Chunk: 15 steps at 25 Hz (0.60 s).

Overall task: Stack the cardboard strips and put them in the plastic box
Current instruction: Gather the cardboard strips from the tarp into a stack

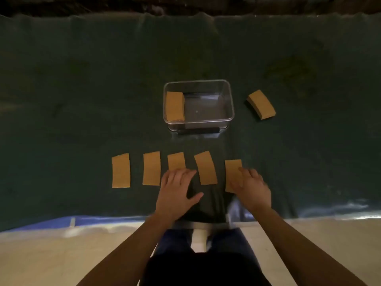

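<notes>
Several tan cardboard strips lie in a row on the dark green cloth: far left strip (121, 170), second strip (151, 168), middle strip (176, 161), fourth strip (205, 167), right strip (232, 172). My left hand (177, 190) lies flat with spread fingers on the near end of the middle strip. Over the near part of the right strip rests my right hand (252, 187), fingers curled; whether it grips it is unclear. The clear plastic box (228, 104) sits beyond, with a stack of strips (174, 106) in its left side. Another stack (261, 107) lies right of the box.
The dark green cloth (82, 100) covers the table and ends in a blue-edged near border (61, 220). Pale floor shows below the table edge. My legs and a white post (199, 240) are under the near edge.
</notes>
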Motion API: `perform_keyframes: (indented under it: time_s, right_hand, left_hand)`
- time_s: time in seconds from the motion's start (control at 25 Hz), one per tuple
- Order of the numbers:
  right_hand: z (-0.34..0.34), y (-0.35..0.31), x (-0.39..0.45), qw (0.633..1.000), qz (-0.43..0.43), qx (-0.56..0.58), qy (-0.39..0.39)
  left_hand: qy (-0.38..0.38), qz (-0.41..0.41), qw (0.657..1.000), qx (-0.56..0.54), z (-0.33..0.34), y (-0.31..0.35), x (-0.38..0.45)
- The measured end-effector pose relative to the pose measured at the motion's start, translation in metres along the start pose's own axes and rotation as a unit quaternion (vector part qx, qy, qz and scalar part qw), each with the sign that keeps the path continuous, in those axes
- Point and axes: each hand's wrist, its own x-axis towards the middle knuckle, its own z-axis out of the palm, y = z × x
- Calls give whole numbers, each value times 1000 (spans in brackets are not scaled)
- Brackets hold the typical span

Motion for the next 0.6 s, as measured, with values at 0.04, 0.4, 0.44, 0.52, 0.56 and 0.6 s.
perform_keyframes:
  time_s: [0.04, 0.4, 0.44, 0.52, 0.56, 0.6]
  right_hand:
    - [0, -1, 9, 1000, 20, 6, -4]
    - [13, -9, 54, 988, 77, 21, -130]
    - [13, -9, 56, 988, 81, 33, -130]
    - [11, -6, 62, 986, 77, 66, -130]
    - [10, -6, 65, 986, 66, 83, -132]
    - [10, -7, 67, 984, 55, 102, -133]
  left_hand:
    - [-14, -2, 1000, 4, 2, -1, 7]
    - [-22, -51, 996, 67, 21, 15, 56]
    - [-29, -59, 995, 74, 22, 17, 59]
    - [-39, -66, 994, 82, 27, 18, 65]
    - [-45, -72, 993, 86, 28, 18, 69]
    - [-59, -80, 991, 90, 29, 18, 74]
